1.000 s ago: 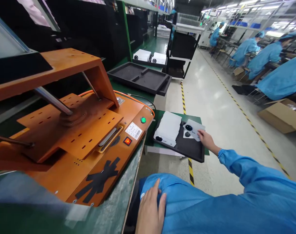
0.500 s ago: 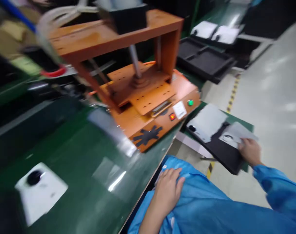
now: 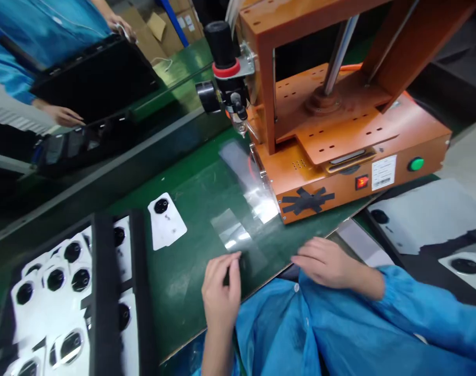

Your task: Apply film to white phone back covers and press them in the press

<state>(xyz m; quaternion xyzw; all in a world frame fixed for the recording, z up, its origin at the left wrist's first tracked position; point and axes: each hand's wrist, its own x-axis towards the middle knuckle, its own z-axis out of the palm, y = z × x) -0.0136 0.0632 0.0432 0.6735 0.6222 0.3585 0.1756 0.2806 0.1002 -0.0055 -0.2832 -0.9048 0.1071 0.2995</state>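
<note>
My left hand (image 3: 221, 290) hovers over the green tabletop (image 3: 171, 308) near its front edge, fingers bent and thumb close to the index finger. Nothing shows in its grasp. Just beyond its fingertips lies a clear film piece (image 3: 232, 230). My right hand (image 3: 327, 262) is at the table edge in front of my blue gown, palm down with fingers stretched and no object in them. A white phone back cover (image 3: 167, 222) with a round black camera area lies farther left on the table.
An orange press (image 3: 312, 167) with green and red buttons stands at the back right. Black trays (image 3: 106, 292) of several white covers are at left; more covers (image 3: 467, 266) lie at right. Across the bench, a person (image 3: 65, 112) handles a black case.
The view has swung left. My right hand has left the cover on the right-hand tray and come to the table edge. My left hand has lifted off the gown to over the table.
</note>
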